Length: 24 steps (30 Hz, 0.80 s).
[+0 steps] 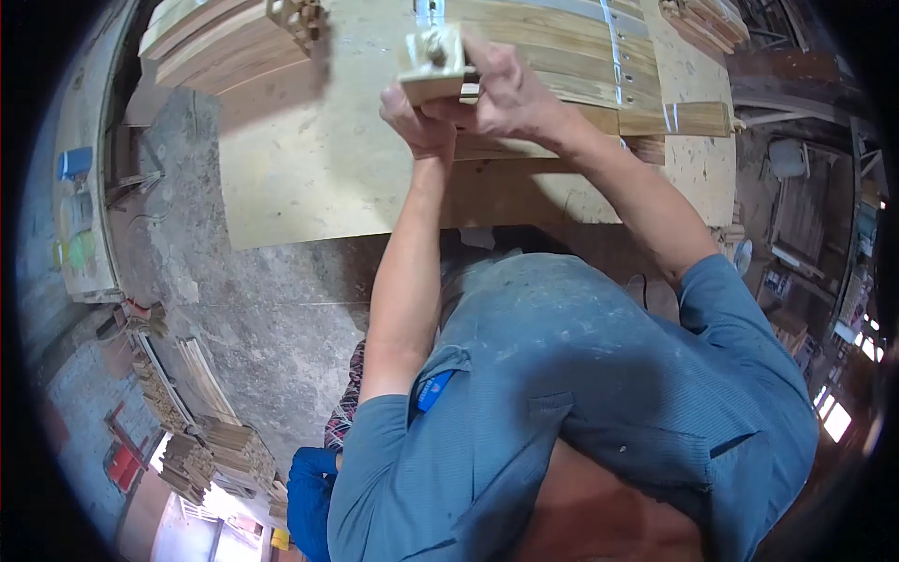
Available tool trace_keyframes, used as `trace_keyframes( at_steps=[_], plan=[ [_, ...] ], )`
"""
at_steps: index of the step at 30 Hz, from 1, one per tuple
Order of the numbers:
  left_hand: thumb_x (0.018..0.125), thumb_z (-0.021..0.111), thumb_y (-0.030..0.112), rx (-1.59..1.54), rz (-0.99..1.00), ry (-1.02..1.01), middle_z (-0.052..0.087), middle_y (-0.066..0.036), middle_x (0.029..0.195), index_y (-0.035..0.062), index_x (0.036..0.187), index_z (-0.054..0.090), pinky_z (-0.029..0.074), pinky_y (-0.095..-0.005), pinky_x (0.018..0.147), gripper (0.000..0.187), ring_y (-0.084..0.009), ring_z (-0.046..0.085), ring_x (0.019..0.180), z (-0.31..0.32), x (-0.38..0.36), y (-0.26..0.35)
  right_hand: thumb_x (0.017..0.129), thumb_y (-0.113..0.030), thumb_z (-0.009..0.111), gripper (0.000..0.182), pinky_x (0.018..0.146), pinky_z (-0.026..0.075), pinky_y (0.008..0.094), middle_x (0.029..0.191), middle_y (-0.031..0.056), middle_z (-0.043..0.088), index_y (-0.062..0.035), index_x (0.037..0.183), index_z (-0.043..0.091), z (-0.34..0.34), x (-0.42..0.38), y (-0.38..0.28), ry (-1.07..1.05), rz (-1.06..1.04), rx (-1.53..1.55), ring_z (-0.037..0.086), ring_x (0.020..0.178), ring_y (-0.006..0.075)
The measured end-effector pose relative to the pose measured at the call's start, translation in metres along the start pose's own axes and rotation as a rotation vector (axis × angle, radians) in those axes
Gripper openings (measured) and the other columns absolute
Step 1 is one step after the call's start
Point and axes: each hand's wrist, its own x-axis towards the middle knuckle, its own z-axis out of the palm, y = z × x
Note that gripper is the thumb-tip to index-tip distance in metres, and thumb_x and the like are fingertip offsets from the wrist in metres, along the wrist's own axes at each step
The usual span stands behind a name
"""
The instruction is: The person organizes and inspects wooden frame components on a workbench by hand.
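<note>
Both hands are raised over the pale work table (290, 187). My left hand (419, 128) is closed around the lower left of a light wooden piece (433, 89), seen nearly end-on, with a darker rough patch on its end. On the other side, my right hand (506, 94) grips the same piece with bent fingers. How far the piece reaches away from me is hidden. Just beyond and to the right of my hands lies a row of long wooden strips (562, 56), bound with light straps. One shorter wooden strip (688, 120) lies at its near right corner.
Stacked wood pieces (234, 51) lie at the table's far left, with another wood bundle (707, 23) at the far right. More timber stacks (239, 454) stand on the floor at lower left, near a person's blue sleeve (311, 496). Shelving (810, 215) lines the right side.
</note>
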Motion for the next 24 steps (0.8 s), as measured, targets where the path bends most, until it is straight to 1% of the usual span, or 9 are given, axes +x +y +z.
trace_keyframes(
  at_steps=[2,8,11,12,14,17,19,23,24],
  plan=[
    [0.092,0.039,0.072,0.242,0.058,-0.067,0.061,-0.016,0.071,0.0014,0.082,0.062,0.046,-0.0439,0.059,0.075,-0.0336,0.063,0.067,-0.001,-0.006,-0.015,0.079,-0.023,0.078,0.048,0.078,0.053,0.0405,0.097,0.0188,0.067,-0.0035,0.116,0.054,0.003,-0.009,0.000,0.036,0.083,0.020,0.068,0.092,0.0311],
    [0.096,0.046,0.054,-0.083,-0.142,-0.165,0.063,-0.013,0.086,-0.0010,0.095,0.065,0.047,-0.0446,0.073,0.058,-0.0325,0.061,0.078,-0.019,-0.023,-0.047,0.074,-0.024,0.080,0.058,0.087,0.052,0.0431,0.105,0.0216,0.066,-0.0021,0.122,0.054,0.015,-0.040,0.017,0.161,0.085,0.005,0.065,0.098,0.0408],
    [0.103,0.038,0.045,0.095,-0.278,-0.158,0.065,-0.017,0.095,-0.0049,0.109,0.065,0.047,-0.0426,0.082,0.058,-0.0310,0.062,0.084,-0.055,-0.027,-0.039,0.079,-0.010,0.078,0.044,0.084,0.055,0.0355,0.104,0.0120,0.069,-0.0041,0.119,0.061,-0.012,-0.135,0.006,0.536,0.362,-0.033,0.068,0.097,0.0219],
    [0.104,0.035,0.043,0.064,-0.501,-0.123,0.066,-0.019,0.098,-0.0058,0.115,0.065,0.047,-0.0422,0.083,0.058,-0.0312,0.062,0.085,-0.064,-0.028,-0.027,0.080,-0.008,0.078,0.032,0.075,0.055,0.0294,0.098,0.0061,0.069,-0.0017,0.109,0.064,-0.032,-0.188,0.022,0.614,0.422,-0.265,0.066,0.088,0.0126],
    [0.105,0.034,0.044,0.037,-0.634,-0.305,0.067,-0.019,0.096,-0.0058,0.114,0.065,0.047,-0.0424,0.082,0.059,-0.0308,0.062,0.084,-0.084,-0.040,-0.041,0.087,-0.015,0.073,0.019,0.066,0.053,0.0306,0.082,0.0070,0.065,-0.0020,0.099,0.065,-0.082,-0.255,0.030,0.938,0.683,-0.344,0.063,0.074,0.0165],
    [0.106,0.033,0.043,0.245,-0.685,-0.586,0.069,-0.019,0.092,-0.0060,0.110,0.067,0.047,-0.0432,0.078,0.060,-0.0301,0.062,0.083,-0.090,-0.047,-0.024,0.092,-0.024,0.067,0.025,0.071,0.053,0.0334,0.089,0.0104,0.067,-0.0010,0.102,0.064,-0.138,-0.332,0.121,0.585,0.614,-1.285,0.065,0.081,0.0193],
    [0.107,0.034,0.040,0.462,-0.744,-0.690,0.070,-0.015,0.085,-0.0056,0.097,0.071,0.046,-0.0426,0.069,0.059,-0.0251,0.064,0.080,-0.088,-0.039,0.003,0.096,-0.033,0.063,0.035,0.081,0.052,0.0364,0.097,0.0139,0.067,0.0004,0.106,0.063,-0.139,-0.304,0.107,0.674,1.346,0.129,0.064,0.095,0.0218],
    [0.108,0.038,0.034,0.205,-0.861,-0.385,0.070,-0.014,0.089,-0.0058,0.093,0.069,0.050,-0.0377,0.070,0.053,-0.0215,0.065,0.081,-0.107,-0.063,0.046,0.095,-0.031,0.064,0.034,0.083,0.053,0.0412,0.107,0.0091,0.065,-0.0057,0.118,0.060,-0.129,-0.353,0.070,0.253,0.950,-0.619,0.064,0.097,0.0187],
    [0.107,0.041,0.031,0.139,-0.900,-0.209,0.069,-0.013,0.088,-0.0068,0.091,0.068,0.052,-0.0351,0.073,0.050,-0.0201,0.065,0.081,-0.112,-0.070,0.060,0.091,-0.035,0.068,0.038,0.085,0.051,0.0382,0.108,0.0084,0.064,-0.0054,0.114,0.061,-0.129,-0.353,0.048,0.659,1.178,0.008,0.062,0.099,0.0177]
  ],
)
